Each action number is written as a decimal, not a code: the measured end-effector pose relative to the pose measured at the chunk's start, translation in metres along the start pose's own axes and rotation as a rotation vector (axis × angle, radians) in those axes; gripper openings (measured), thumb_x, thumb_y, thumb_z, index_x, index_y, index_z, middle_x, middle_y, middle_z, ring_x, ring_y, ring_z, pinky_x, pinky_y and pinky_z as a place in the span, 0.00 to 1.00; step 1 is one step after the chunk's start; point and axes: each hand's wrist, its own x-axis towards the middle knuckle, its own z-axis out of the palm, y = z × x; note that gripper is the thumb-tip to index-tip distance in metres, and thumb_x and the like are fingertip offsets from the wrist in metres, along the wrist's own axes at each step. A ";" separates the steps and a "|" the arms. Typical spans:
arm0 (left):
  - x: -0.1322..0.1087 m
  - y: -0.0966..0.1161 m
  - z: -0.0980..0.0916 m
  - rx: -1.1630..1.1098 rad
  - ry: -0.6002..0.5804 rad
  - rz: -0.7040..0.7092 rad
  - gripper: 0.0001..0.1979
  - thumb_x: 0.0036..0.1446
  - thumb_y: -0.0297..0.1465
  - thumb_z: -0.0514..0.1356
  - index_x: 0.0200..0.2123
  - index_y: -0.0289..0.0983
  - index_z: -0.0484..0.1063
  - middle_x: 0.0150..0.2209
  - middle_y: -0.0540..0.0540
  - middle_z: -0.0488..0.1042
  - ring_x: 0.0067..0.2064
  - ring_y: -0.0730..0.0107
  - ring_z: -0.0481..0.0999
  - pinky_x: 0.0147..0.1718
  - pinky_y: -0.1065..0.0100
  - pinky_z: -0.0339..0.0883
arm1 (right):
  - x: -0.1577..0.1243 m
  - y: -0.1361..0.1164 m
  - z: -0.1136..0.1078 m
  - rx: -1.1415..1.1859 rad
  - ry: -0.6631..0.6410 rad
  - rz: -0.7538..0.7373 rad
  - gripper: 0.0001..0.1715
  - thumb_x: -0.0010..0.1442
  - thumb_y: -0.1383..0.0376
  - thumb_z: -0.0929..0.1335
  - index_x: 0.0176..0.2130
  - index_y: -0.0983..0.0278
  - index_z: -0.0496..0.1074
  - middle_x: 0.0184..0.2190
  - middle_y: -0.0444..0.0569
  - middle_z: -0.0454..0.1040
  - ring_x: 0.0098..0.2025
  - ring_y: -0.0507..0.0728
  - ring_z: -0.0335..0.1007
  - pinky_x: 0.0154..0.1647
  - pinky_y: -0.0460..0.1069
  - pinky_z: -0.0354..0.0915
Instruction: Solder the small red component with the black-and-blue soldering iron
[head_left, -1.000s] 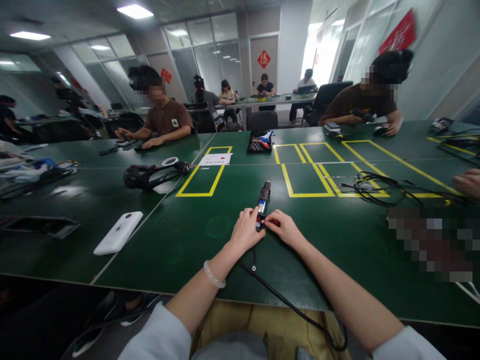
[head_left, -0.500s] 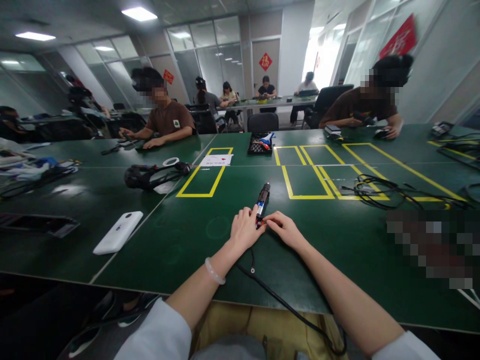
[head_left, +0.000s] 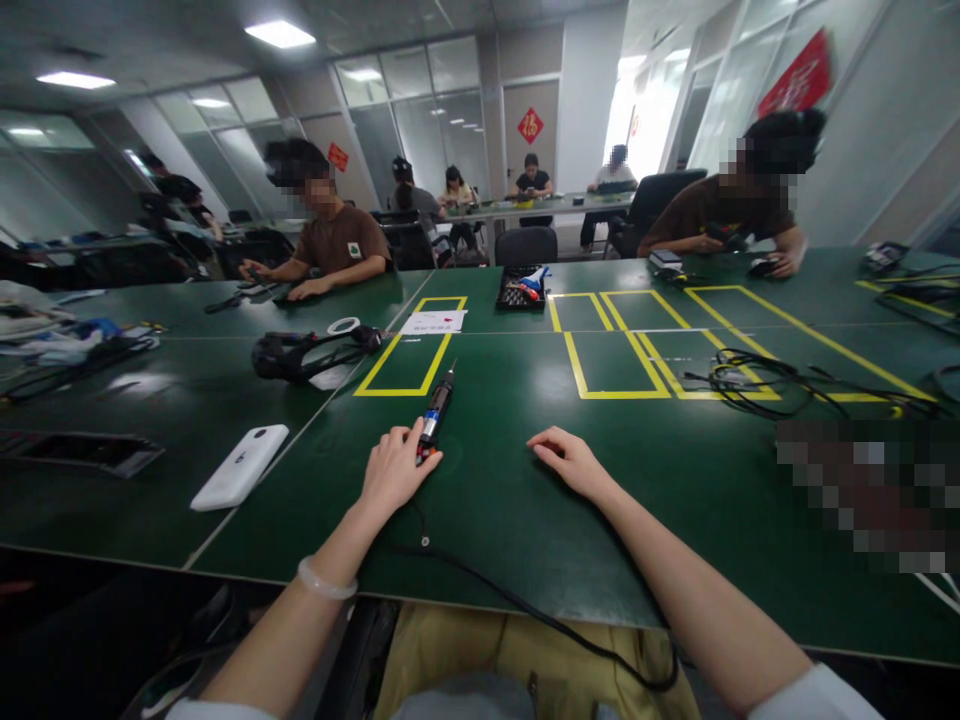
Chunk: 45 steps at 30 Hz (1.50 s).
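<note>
My left hand is closed around the rear of an electric screwdriver, a slim dark tool with a silver and blue band. Its thin bit points away from me, slightly right, and red and orange parts show by my fingers. A black cord runs from below that hand over the table's front edge. My right hand rests apart on the green table, fingers loosely bent and thumb a little away from them. Nothing shows in it.
Yellow tape outlines mark the table beyond my hands. A black tray holds a blue-and-red item. To the left lie a white power bank-like object and a black strapped device; coiled black cables lie right. Co-workers sit opposite.
My left hand has moved left with the screwdriver, away from my right hand. The cord shifted left along with it. My right hand has stayed in nearly the same place.
</note>
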 end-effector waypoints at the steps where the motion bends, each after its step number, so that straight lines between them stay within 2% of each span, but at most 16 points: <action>1: 0.000 -0.013 0.000 0.013 -0.008 -0.026 0.35 0.60 0.50 0.45 0.64 0.37 0.54 0.52 0.35 0.64 0.48 0.51 0.67 0.45 0.57 0.60 | 0.000 -0.001 0.000 -0.005 -0.005 0.001 0.12 0.62 0.61 0.64 0.41 0.63 0.75 0.34 0.47 0.72 0.33 0.53 0.66 0.35 0.48 0.62; 9: 0.001 -0.116 0.004 0.076 -0.080 -0.216 0.38 0.57 0.52 0.44 0.65 0.37 0.53 0.55 0.32 0.62 0.52 0.43 0.64 0.48 0.52 0.58 | 0.000 -0.004 0.001 -0.028 -0.041 0.008 0.11 0.62 0.62 0.64 0.39 0.62 0.75 0.35 0.48 0.73 0.33 0.53 0.67 0.35 0.48 0.62; 12: 0.003 -0.148 0.004 0.054 -0.094 -0.275 0.39 0.56 0.53 0.45 0.65 0.37 0.53 0.57 0.31 0.61 0.54 0.40 0.64 0.48 0.51 0.58 | 0.000 -0.004 0.001 -0.031 -0.043 0.007 0.11 0.62 0.61 0.64 0.39 0.62 0.75 0.34 0.48 0.74 0.33 0.53 0.67 0.35 0.48 0.62; 15: 0.002 -0.166 0.003 0.047 -0.078 -0.304 0.39 0.56 0.53 0.45 0.64 0.36 0.55 0.56 0.30 0.62 0.53 0.38 0.64 0.48 0.49 0.58 | 0.001 -0.005 0.001 -0.035 -0.049 0.011 0.11 0.62 0.62 0.64 0.39 0.63 0.75 0.34 0.48 0.74 0.33 0.53 0.68 0.35 0.48 0.62; 19: -0.006 -0.163 -0.001 0.111 0.067 -0.251 0.34 0.58 0.50 0.45 0.59 0.34 0.60 0.52 0.31 0.65 0.51 0.42 0.66 0.46 0.52 0.59 | 0.001 -0.004 0.001 -0.033 -0.053 0.007 0.11 0.62 0.62 0.64 0.39 0.63 0.75 0.35 0.48 0.74 0.34 0.54 0.68 0.36 0.48 0.63; 22: -0.013 -0.150 -0.003 0.171 0.154 -0.227 0.28 0.60 0.48 0.44 0.50 0.32 0.65 0.46 0.33 0.68 0.47 0.48 0.69 0.44 0.57 0.61 | 0.002 -0.002 0.002 -0.031 -0.052 0.000 0.11 0.62 0.62 0.64 0.38 0.63 0.75 0.35 0.48 0.74 0.35 0.54 0.69 0.36 0.48 0.63; 25: -0.015 -0.139 -0.010 0.220 0.155 -0.269 0.24 0.61 0.45 0.42 0.42 0.33 0.68 0.42 0.36 0.70 0.43 0.52 0.70 0.41 0.59 0.61 | 0.002 0.000 0.003 -0.032 -0.053 -0.002 0.11 0.62 0.62 0.64 0.39 0.63 0.75 0.35 0.48 0.75 0.35 0.54 0.69 0.36 0.48 0.63; 27: -0.011 -0.130 -0.017 0.196 0.163 -0.323 0.23 0.62 0.44 0.41 0.41 0.34 0.68 0.40 0.37 0.71 0.40 0.52 0.71 0.40 0.59 0.61 | 0.002 0.000 0.004 -0.028 -0.053 -0.002 0.11 0.62 0.62 0.64 0.39 0.63 0.75 0.35 0.48 0.75 0.35 0.54 0.69 0.37 0.49 0.63; 29: -0.004 -0.115 -0.024 0.065 0.177 -0.354 0.22 0.62 0.44 0.43 0.41 0.35 0.68 0.37 0.39 0.73 0.38 0.54 0.72 0.39 0.60 0.62 | 0.002 -0.001 0.004 -0.022 -0.055 0.003 0.11 0.62 0.62 0.64 0.39 0.63 0.75 0.35 0.48 0.75 0.35 0.54 0.69 0.37 0.49 0.63; 31: 0.006 -0.090 -0.029 -0.190 0.168 -0.310 0.21 0.61 0.45 0.45 0.41 0.37 0.68 0.35 0.42 0.74 0.37 0.58 0.73 0.39 0.62 0.63 | 0.002 -0.003 0.004 -0.017 -0.058 0.010 0.11 0.61 0.62 0.64 0.39 0.63 0.76 0.35 0.48 0.75 0.35 0.54 0.69 0.37 0.49 0.63; 34: 0.023 -0.034 -0.025 -0.631 0.094 -0.118 0.19 0.60 0.45 0.48 0.40 0.38 0.69 0.32 0.47 0.74 0.36 0.66 0.74 0.40 0.66 0.64 | 0.002 -0.005 0.002 0.002 -0.065 0.025 0.12 0.61 0.61 0.64 0.38 0.63 0.76 0.35 0.48 0.75 0.35 0.54 0.69 0.37 0.49 0.63; 36: 0.033 0.009 -0.016 -0.846 -0.003 -0.001 0.18 0.60 0.43 0.49 0.40 0.37 0.70 0.29 0.49 0.71 0.31 0.71 0.71 0.37 0.67 0.64 | 0.001 -0.007 0.000 0.030 -0.072 0.046 0.12 0.61 0.61 0.65 0.39 0.64 0.76 0.35 0.48 0.76 0.34 0.54 0.69 0.37 0.49 0.63; 39: 0.041 0.068 0.000 -1.182 -0.229 0.106 0.17 0.59 0.40 0.51 0.44 0.35 0.68 0.28 0.51 0.67 0.26 0.76 0.66 0.29 0.70 0.63 | 0.002 -0.007 -0.001 0.126 -0.091 0.087 0.14 0.61 0.59 0.65 0.41 0.65 0.75 0.33 0.48 0.76 0.33 0.54 0.70 0.37 0.49 0.64; 42: 0.041 0.111 0.012 -1.351 -0.416 0.213 0.21 0.58 0.38 0.54 0.52 0.34 0.65 0.26 0.53 0.64 0.25 0.77 0.63 0.26 0.72 0.60 | 0.002 -0.007 0.000 0.287 -0.119 0.114 0.17 0.61 0.56 0.65 0.43 0.65 0.72 0.32 0.48 0.76 0.33 0.53 0.71 0.39 0.49 0.66; 45: 0.035 0.131 0.018 -1.387 -0.489 0.280 0.27 0.58 0.41 0.55 0.57 0.33 0.62 0.21 0.56 0.60 0.23 0.77 0.60 0.24 0.73 0.56 | 0.003 -0.007 0.002 0.423 -0.153 0.120 0.18 0.59 0.54 0.67 0.41 0.66 0.69 0.33 0.49 0.76 0.33 0.53 0.71 0.39 0.50 0.66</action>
